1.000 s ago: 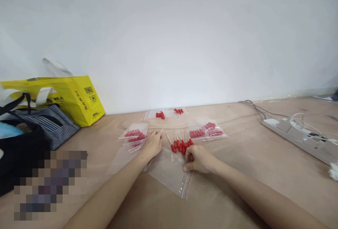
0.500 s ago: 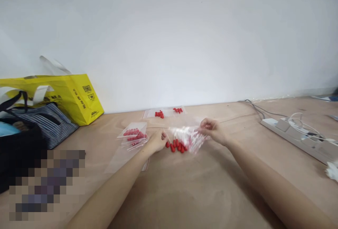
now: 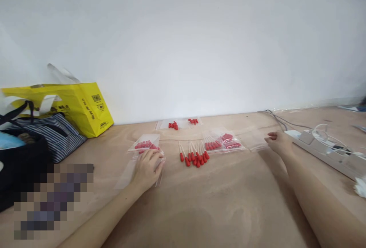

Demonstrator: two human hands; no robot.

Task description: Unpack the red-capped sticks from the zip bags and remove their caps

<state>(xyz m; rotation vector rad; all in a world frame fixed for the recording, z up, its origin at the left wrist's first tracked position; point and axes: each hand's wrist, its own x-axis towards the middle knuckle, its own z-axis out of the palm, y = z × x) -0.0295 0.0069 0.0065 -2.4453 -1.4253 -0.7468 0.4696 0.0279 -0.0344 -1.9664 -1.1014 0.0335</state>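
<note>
My left hand (image 3: 148, 168) lies flat with fingers spread on a stack of empty clear zip bags (image 3: 127, 175), just below a pile of filled bags of red-bulbed droppers (image 3: 145, 145). A loose row of droppers with red bulbs (image 3: 193, 155) lies in the middle of the wooden table. My right hand (image 3: 276, 141) rests at the right, its fingers curled at the edge of an empty clear bag (image 3: 256, 141). Between the two hands lie more filled bags (image 3: 221, 142).
A yellow shopping bag (image 3: 77, 107) and a striped bag (image 3: 54, 135) stand at the left by the wall. Two more dropper bags (image 3: 181, 123) lie near the wall. A white power strip (image 3: 326, 150) with cables runs along the right.
My right hand lifted the clear bag off the table in front of me, carried it right and set it down. My left hand drew back from the droppers onto the empty bags.
</note>
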